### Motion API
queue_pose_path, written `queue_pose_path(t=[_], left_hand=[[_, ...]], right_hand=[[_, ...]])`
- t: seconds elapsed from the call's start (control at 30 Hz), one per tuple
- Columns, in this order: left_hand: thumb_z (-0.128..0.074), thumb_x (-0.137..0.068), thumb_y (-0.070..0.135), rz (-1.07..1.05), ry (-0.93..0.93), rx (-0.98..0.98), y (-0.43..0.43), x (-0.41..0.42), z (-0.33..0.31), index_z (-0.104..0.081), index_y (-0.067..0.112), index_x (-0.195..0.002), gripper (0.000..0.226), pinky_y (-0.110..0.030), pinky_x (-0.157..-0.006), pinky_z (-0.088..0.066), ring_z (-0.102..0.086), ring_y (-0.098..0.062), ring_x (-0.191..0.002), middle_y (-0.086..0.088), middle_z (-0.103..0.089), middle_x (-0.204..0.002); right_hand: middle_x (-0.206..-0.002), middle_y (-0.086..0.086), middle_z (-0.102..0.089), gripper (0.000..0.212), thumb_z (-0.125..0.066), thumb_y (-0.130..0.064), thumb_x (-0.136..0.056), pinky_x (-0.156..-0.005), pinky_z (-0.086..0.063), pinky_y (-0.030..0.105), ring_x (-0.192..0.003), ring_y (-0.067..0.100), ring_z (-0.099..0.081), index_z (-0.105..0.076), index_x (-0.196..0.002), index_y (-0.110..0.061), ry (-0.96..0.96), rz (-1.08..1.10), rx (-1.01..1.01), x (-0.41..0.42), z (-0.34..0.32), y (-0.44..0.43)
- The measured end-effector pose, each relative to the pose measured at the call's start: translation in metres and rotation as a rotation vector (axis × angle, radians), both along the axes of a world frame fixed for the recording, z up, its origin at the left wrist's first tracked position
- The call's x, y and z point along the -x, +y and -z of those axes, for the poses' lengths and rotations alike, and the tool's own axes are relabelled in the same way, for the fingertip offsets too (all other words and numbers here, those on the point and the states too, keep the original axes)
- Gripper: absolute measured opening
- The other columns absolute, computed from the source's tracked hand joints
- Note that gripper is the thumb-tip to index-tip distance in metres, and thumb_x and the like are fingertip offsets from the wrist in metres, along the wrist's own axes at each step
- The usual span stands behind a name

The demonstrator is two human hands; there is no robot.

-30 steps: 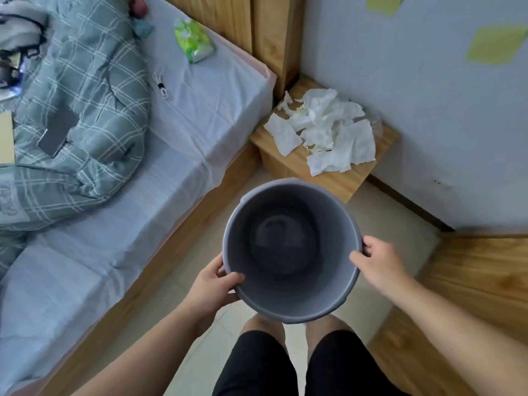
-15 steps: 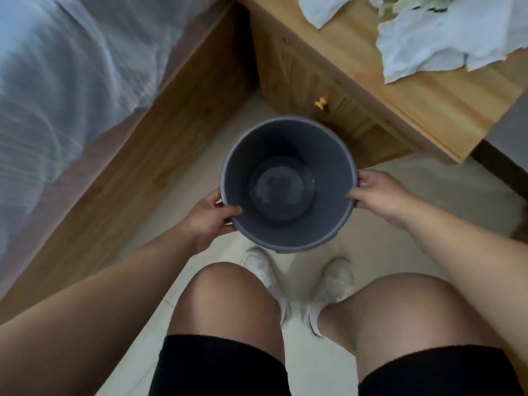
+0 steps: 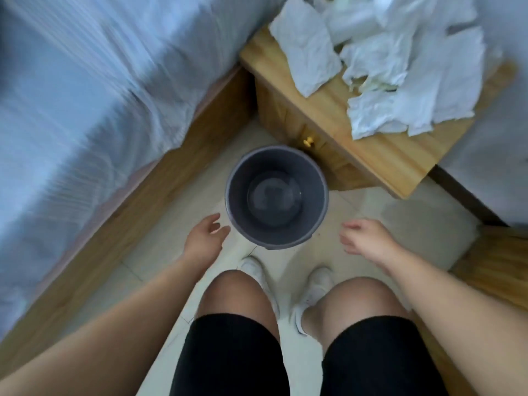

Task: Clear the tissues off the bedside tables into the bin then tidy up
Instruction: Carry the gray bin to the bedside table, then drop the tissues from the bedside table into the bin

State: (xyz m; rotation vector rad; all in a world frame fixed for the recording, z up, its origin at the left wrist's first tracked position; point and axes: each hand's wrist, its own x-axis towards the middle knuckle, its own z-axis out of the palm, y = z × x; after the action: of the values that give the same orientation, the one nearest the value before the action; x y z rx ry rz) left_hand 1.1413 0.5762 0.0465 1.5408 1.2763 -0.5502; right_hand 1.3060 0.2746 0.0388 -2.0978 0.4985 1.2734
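The round grey plastic bin [image 3: 285, 237] stands empty on the pale floor at the centre of the frame, just in front of the light wooden bedside table [image 3: 385, 155]. Both hands hold nothing: the left hand [image 3: 207, 238] is just beside the bin's wall and the right hand [image 3: 365, 238] a little apart, fingers loose. The heap of crumpled white tissues [image 3: 394, 67] lies on the table in the upper right (beyond the bin), so the right hand is nearer to it.
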Motion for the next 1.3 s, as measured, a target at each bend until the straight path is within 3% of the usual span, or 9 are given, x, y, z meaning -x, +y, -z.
queue_pose_path(t=[0.17, 0.43, 0.53, 0.67, 0.8, 0.93, 1.0, 1.13, 1.3], left_hand=[[-0.058, -0.105, 0.015, 0.063, 0.014, 0.135, -0.028, 0.019, -0.157, -0.062, 0.021, -0.141, 0.037, -0.043, -0.092, -0.062, -0.072, -0.021, -0.101, -0.002, -0.075, -0.112], [-0.055, -0.108, 0.015, 0.054, -0.043, 0.244, -0.066, -0.033, -0.302, -0.065, 0.020, -0.129, 0.024, -0.028, -0.079, -0.058, -0.071, -0.027, -0.109, -0.007, -0.074, -0.118], [-0.056, -0.107, 0.014, -0.019, -0.049, 0.212, -0.092, -0.072, -0.304, -0.065, 0.019, -0.130, 0.024, -0.025, -0.072, -0.057, -0.072, -0.028, -0.108, -0.010, -0.074, -0.117], [-0.058, -0.106, 0.018, -0.123, -0.040, 0.176, -0.134, -0.128, -0.285, -0.071, 0.022, -0.118, 0.018, -0.040, -0.083, -0.062, -0.073, -0.024, -0.101, -0.005, -0.076, -0.111], [-0.061, -0.103, 0.023, -0.096, -0.007, 0.161, -0.172, -0.181, -0.265, -0.074, 0.026, -0.105, 0.013, -0.043, -0.085, -0.063, -0.072, -0.021, -0.099, 0.000, -0.076, -0.103], [-0.063, -0.102, 0.035, -0.013, -0.049, 0.104, -0.192, -0.229, -0.235, -0.071, 0.035, -0.111, 0.012, -0.036, -0.094, -0.060, -0.068, -0.006, -0.101, 0.014, -0.073, -0.110], [-0.062, -0.101, 0.039, 0.045, -0.054, 0.034, -0.194, -0.254, -0.212, -0.071, 0.036, -0.116, 0.017, -0.030, -0.088, -0.057, -0.067, -0.003, -0.099, 0.017, -0.073, -0.113], [-0.059, -0.101, 0.045, 0.188, -0.064, -0.132, -0.200, -0.298, -0.161, -0.066, 0.038, -0.128, 0.029, -0.033, -0.081, -0.056, -0.068, -0.008, -0.092, 0.015, -0.064, -0.127], [-0.065, -0.095, 0.054, 0.410, -0.098, -0.361, -0.227, -0.333, -0.104, -0.039, 0.039, -0.149, 0.061, -0.036, -0.065, -0.056, -0.068, -0.020, -0.104, 0.006, -0.050, -0.147]], right_hand=[[-0.099, 0.013, -0.074, 0.021, -0.051, -0.010, -0.105, -0.070, -0.062, 0.039, -0.082, 0.028, -0.072, -0.066, -0.120, -0.009, 0.094, -0.106, 0.046, 0.010, -0.161, -0.027], [-0.102, 0.014, -0.074, 0.022, -0.045, -0.007, -0.107, -0.052, -0.053, 0.027, -0.070, 0.020, -0.066, -0.066, -0.108, -0.013, -0.031, -0.246, 0.015, -0.089, -0.301, -0.029], [-0.098, 0.011, -0.075, 0.022, -0.048, -0.006, -0.104, -0.054, -0.054, 0.030, -0.070, 0.021, -0.066, -0.068, -0.107, -0.014, -0.063, -0.324, 0.028, -0.147, -0.299, -0.033], [-0.094, 0.006, -0.075, 0.018, -0.059, -0.006, -0.097, -0.073, -0.058, 0.040, -0.076, 0.023, -0.070, -0.069, -0.108, -0.014, -0.100, -0.500, 0.024, -0.229, -0.270, -0.040], [-0.101, 0.000, -0.073, 0.024, -0.064, -0.016, -0.097, -0.084, -0.054, 0.032, -0.093, 0.021, -0.071, -0.073, -0.119, -0.017, -0.192, -0.686, 0.062, -0.290, -0.249, -0.044], [-0.117, -0.003, -0.074, 0.026, -0.064, -0.024, -0.097, -0.088, -0.050, 0.030, -0.105, 0.016, -0.067, -0.073, -0.121, -0.023, -0.270, -0.797, 0.081, -0.321, -0.225, -0.039], [-0.122, 0.000, -0.072, 0.027, -0.064, -0.023, -0.097, -0.093, -0.053, 0.035, -0.110, 0.021, -0.067, -0.071, -0.124, -0.020, -0.341, -0.840, 0.092, -0.330, -0.204, -0.035], [-0.128, 0.004, -0.066, 0.033, -0.067, -0.019, -0.096, -0.085, -0.050, 0.031, -0.107, 0.025, -0.065, -0.065, -0.128, -0.017, -0.486, -1.009, 0.081, -0.334, -0.159, -0.037], [-0.138, 0.011, -0.054, 0.068, -0.081, -0.022, -0.087, -0.097, -0.053, 0.042, -0.122, 0.032, -0.058, -0.051, -0.147, -0.013, -0.466, -1.208, 0.062, -0.325, -0.109, -0.051]])
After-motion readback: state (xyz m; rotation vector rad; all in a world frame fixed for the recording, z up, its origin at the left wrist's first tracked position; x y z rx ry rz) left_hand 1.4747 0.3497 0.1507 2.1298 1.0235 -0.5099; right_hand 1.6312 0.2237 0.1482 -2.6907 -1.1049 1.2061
